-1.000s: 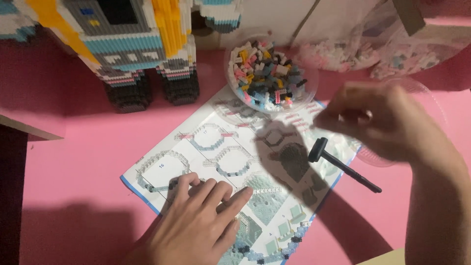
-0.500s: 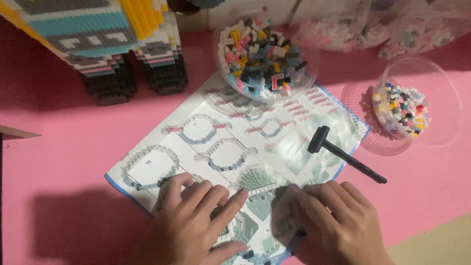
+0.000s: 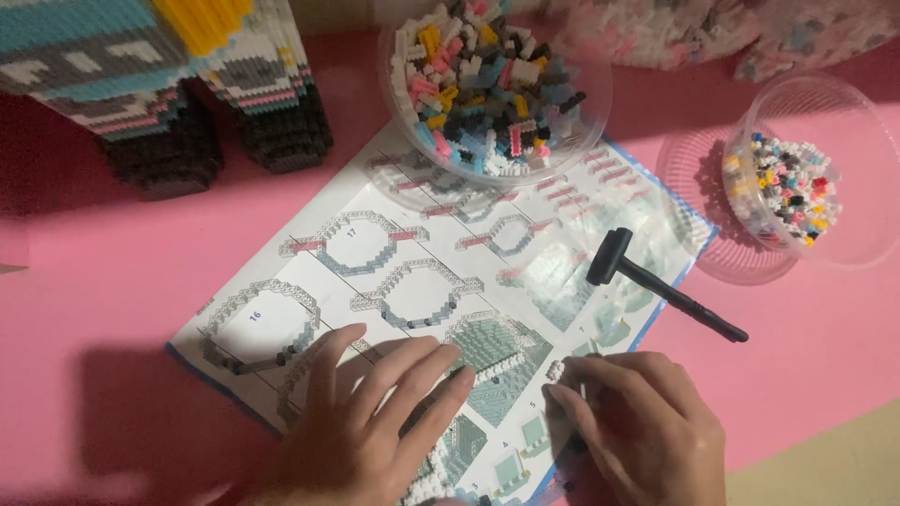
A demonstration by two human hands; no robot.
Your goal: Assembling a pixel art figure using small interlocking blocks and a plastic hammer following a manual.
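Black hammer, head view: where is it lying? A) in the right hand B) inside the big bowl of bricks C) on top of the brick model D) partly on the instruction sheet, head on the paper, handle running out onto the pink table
D: the black hammer lies with its head on the instruction sheet and its handle pointing off toward the pink table, apart from both the right hand and the left hand.

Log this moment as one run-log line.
left hand: flat on instruction sheet | right hand: pinching small white brick | hammer: lying on sheet, untouched
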